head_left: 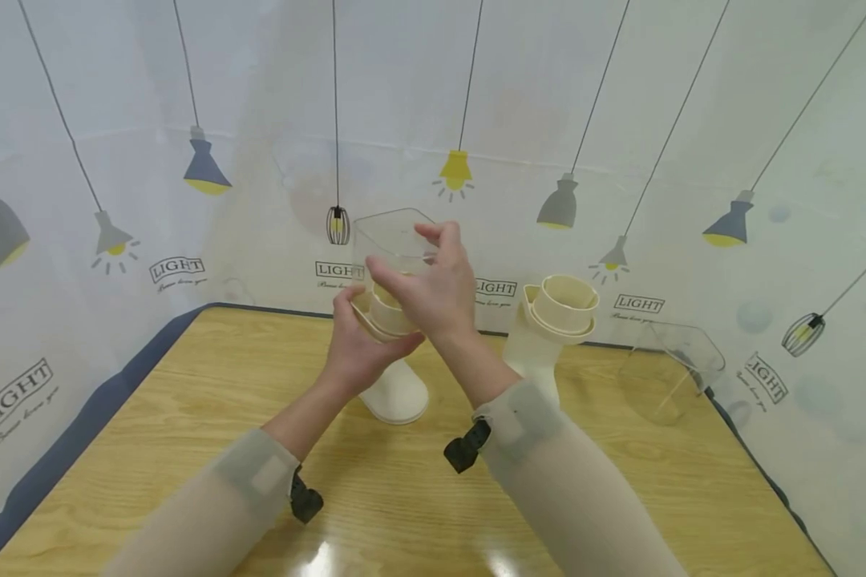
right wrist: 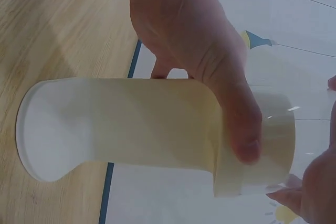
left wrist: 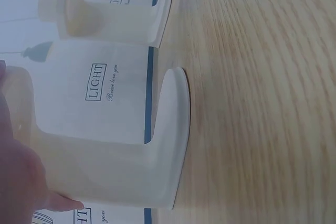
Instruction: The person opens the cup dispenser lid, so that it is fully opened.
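My left hand (head_left: 357, 349) grips the upper part of a cream-coloured plastic dispenser stand (head_left: 397, 397), just under its round collar. In the right wrist view, the left thumb presses along that collar, and the stand (right wrist: 147, 124) rises from a rounded white foot. Above the collar, my right hand (head_left: 447, 292) holds a clear plastic container (head_left: 386, 228) between thumb and fingers. The container's lower end meets the collar, though the hands partly hide the joint. From the left wrist, the foot of the stand (left wrist: 170, 140) is seen resting on the table.
To the right stands a second cream dispenser stand (head_left: 537, 344) with a round collar. Beyond it, a second clear container (head_left: 667, 377) sits near the table's right edge. A wooden table (head_left: 375, 513) lies below, backed by a curtain (head_left: 274, 160) printed with lamps.
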A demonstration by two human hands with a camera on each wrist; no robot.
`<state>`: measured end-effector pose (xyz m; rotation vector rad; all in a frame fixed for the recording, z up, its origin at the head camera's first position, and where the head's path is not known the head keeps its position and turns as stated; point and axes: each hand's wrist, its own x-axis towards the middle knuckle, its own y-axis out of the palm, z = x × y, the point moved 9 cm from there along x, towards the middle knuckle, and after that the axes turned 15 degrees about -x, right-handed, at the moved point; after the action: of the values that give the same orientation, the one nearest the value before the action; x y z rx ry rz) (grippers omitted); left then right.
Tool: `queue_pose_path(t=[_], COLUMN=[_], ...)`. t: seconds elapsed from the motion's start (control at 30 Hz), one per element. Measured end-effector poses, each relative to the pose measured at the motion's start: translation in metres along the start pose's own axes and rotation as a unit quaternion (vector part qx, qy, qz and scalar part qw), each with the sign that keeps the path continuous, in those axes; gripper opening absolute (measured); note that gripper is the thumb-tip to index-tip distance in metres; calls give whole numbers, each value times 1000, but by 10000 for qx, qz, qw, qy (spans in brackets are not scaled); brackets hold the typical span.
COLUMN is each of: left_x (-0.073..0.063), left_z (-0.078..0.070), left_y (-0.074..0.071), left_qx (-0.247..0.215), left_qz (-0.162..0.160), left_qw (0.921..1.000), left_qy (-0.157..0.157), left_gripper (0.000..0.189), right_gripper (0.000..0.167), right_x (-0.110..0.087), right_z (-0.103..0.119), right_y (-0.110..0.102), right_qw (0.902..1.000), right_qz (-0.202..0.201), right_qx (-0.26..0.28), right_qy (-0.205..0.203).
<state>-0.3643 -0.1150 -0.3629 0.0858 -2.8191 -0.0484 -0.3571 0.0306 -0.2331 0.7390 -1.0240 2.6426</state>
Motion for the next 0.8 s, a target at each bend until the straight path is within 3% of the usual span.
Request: queue_pose_path(t=[0.37, 0.8], left_x=[1, 2], left_z=[1, 1], left_y=[0, -2], left_qx=[-87, 31], left_qz=[-37, -29], left_qw=[9999, 9998], left_qy=[108, 189], left_gripper=[122, 120], right_gripper=[79, 81], right_x=[2, 1], right_z=[-7, -5], right_y=[-2, 0], right_qw=[9975, 9976], right_qz=[-27, 94], right_qx=[394, 506], right_qy=[590, 472])
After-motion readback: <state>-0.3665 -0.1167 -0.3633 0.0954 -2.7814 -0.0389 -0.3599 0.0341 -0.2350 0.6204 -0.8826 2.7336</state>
